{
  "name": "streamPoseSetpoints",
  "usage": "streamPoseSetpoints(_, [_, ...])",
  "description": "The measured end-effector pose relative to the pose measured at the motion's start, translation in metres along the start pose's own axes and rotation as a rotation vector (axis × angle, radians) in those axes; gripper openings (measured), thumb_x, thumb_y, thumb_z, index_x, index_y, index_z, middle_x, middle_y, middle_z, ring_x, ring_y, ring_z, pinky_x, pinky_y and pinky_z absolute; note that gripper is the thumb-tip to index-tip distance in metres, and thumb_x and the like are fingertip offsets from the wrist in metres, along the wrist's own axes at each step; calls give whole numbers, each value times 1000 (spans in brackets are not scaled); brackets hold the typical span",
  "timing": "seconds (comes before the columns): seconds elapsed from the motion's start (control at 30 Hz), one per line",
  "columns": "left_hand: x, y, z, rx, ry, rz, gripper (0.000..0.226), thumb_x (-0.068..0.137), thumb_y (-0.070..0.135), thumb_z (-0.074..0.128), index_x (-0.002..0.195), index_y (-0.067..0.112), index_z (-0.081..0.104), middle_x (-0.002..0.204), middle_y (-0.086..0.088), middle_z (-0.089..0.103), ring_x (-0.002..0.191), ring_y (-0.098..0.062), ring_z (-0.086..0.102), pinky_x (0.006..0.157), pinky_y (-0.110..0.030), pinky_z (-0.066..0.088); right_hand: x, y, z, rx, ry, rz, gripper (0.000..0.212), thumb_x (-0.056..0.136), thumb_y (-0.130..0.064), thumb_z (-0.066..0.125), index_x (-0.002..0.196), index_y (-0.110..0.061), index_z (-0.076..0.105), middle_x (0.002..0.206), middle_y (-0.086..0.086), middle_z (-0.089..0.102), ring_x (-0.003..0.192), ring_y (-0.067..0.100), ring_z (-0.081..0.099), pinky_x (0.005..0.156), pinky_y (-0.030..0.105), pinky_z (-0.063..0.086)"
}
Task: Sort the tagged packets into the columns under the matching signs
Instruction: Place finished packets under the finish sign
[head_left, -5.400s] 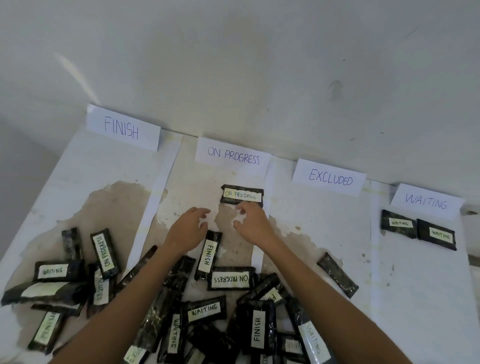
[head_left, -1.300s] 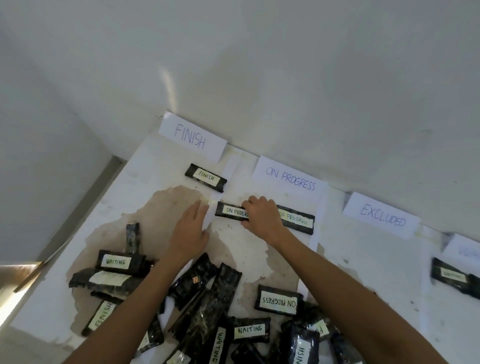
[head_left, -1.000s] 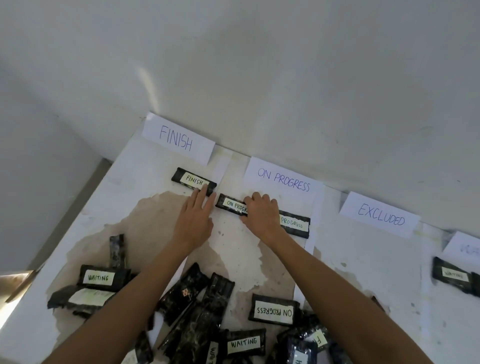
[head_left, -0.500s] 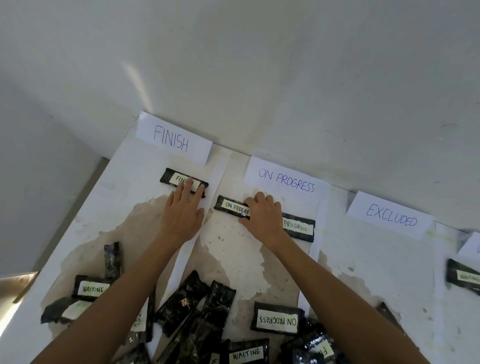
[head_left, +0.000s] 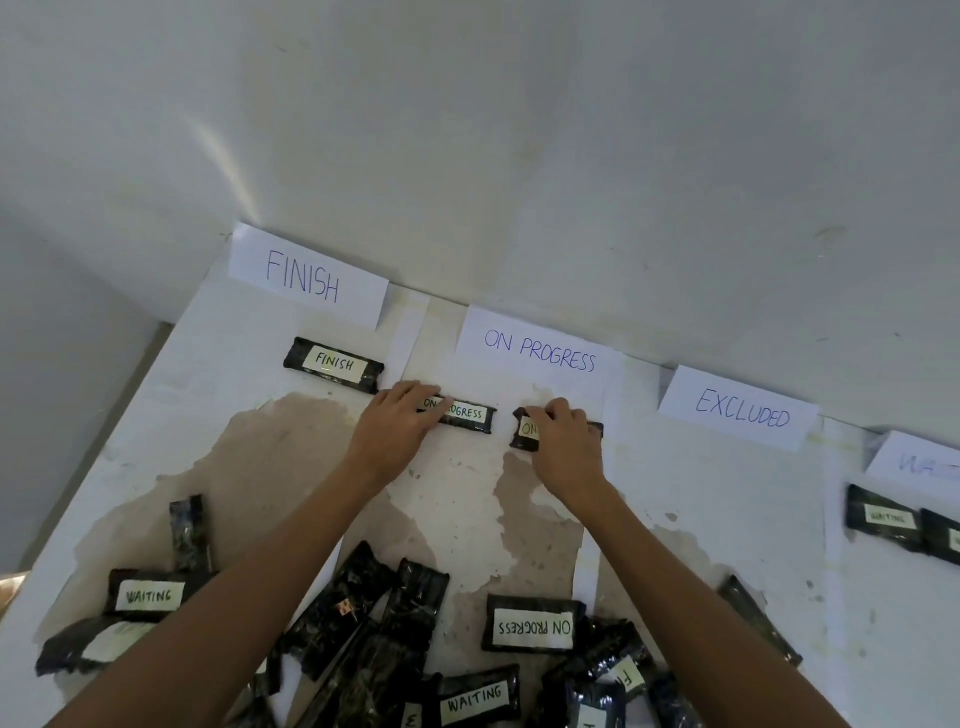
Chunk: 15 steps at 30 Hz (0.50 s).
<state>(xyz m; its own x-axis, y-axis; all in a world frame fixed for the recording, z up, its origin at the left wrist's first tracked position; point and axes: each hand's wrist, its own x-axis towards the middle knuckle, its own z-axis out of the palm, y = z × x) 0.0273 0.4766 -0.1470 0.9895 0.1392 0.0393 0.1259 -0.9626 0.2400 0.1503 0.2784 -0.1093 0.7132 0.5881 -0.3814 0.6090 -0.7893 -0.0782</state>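
Now, the wide view first: the stained white desk (head_left: 727, 519) carries paper signs along the wall, and the sorting looks barely begun, because the pile (head_left: 395, 634) of dark packets at the near edge is big. Under the FINISH sign (head_left: 306, 278) lies one FINISH packet (head_left: 335, 364). Far right, two WAITING packets (head_left: 883, 517) sit below a sign cut off by the frame.

The action is in the middle column, under the ON PROGRESS sign (head_left: 540, 351). Two packets lie side by side there with a gap between them and a hand on each, so I'd call this the placing-and-straightening step.

The left hand (head_left: 395, 426) lies fairly flat, fingers stretched over the left end of the left ON PROGRESS packet (head_left: 465, 414), pressing rather than gripping. The right hand (head_left: 563, 441) covers most of the right ON PROGRESS packet (head_left: 527, 430), fingers bent and tips hooked over its far edge; the thumb I can't make out.

Next call, I'd say: let go and reach for the pile. The upside-down ON PROGRESS packet (head_left: 535, 626) beside the right forearm is the obvious pick, but read the tag before lifting.
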Motion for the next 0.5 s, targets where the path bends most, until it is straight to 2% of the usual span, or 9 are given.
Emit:
streamPoseSetpoints(0.23, [24, 0, -4, -53, 48, -34, 38, 68, 2, 76, 104, 14, 70, 105, -10, 68, 96, -32, 63, 68, -41, 54, 19, 1, -2, 101, 73, -6, 53, 83, -3, 57, 132, -21, 49, 123, 8, 46, 106, 29, 46, 86, 39, 38])
streamPoseSetpoints(0.37, [27, -2, -2, -113, 79, -30, 38, 67, 0, 76, 103, 12, 70, 105, -7, 69, 98, -30, 63, 73, -41, 54, 22, 0, 0, 68, 85, 3, 53, 82, -7, 59, 133, -19, 46, 126, 8, 44, 111, 29, 44, 91, 39, 34])
streamPoseSetpoints(0.5, [24, -8, -5, -222, 126, -70, 39, 67, -8, 73, 102, 7, 67, 105, -9, 69, 97, -30, 64, 76, -41, 56, 24, -16, 0, 74, 107, -71, 54, 82, -19, 62, 133, -16, 45, 130, 9, 42, 116, 29, 41, 95, 39, 33])
